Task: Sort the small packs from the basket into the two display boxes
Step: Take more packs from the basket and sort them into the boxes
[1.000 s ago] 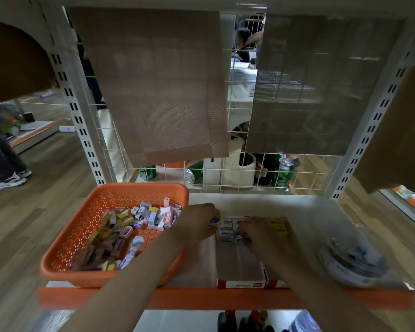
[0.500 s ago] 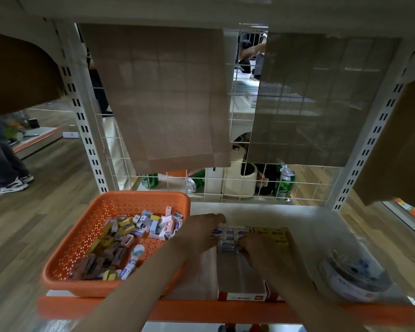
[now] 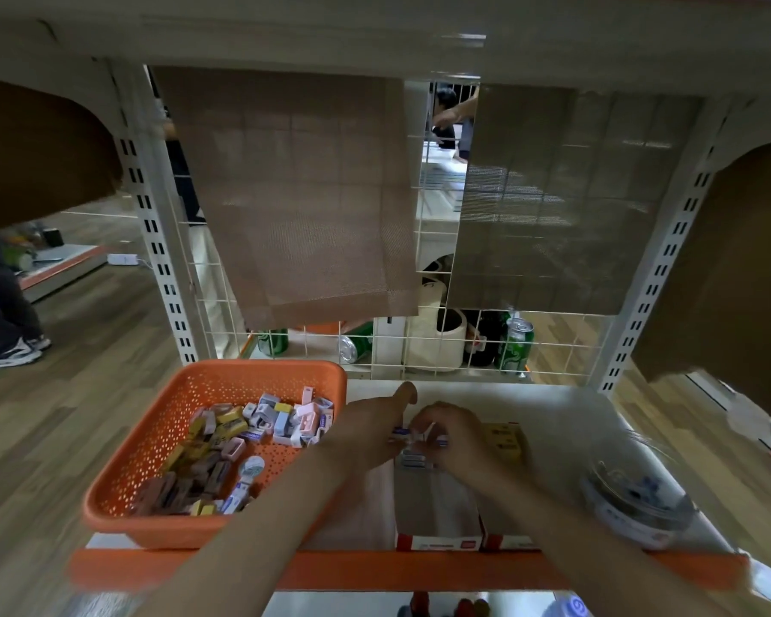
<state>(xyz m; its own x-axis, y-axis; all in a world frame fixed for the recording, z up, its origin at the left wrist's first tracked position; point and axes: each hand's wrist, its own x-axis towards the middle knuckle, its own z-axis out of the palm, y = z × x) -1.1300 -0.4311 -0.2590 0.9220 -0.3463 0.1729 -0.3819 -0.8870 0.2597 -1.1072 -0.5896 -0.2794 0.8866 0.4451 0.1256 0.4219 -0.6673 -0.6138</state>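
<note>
An orange perforated basket [image 3: 152, 443] sits on the shelf at left, holding several small packs [image 3: 259, 420] in white, yellow, pink and brown. Right of it stand two display boxes side by side: the left box [image 3: 437, 505] holds a few white-and-blue packs [image 3: 412, 458] at its far end, the right box [image 3: 506, 543] holds yellow packs [image 3: 504, 438]. My left hand [image 3: 370, 425] and my right hand [image 3: 452, 431] meet over the far end of the left box. Both pinch a small white-and-blue pack [image 3: 403, 433] between them.
A clear round tub [image 3: 633, 496] of small items stands at the shelf's right end. The orange shelf lip [image 3: 397, 570] runs along the front. Behind the wire grid back stand green cans [image 3: 515, 345] and a white jar [image 3: 437, 345]. Two mesh mats hang above.
The camera has tilted and everything sits lower in view. My right hand has risen from the packs in the left box and joined my left hand at a white-and-blue pack.
</note>
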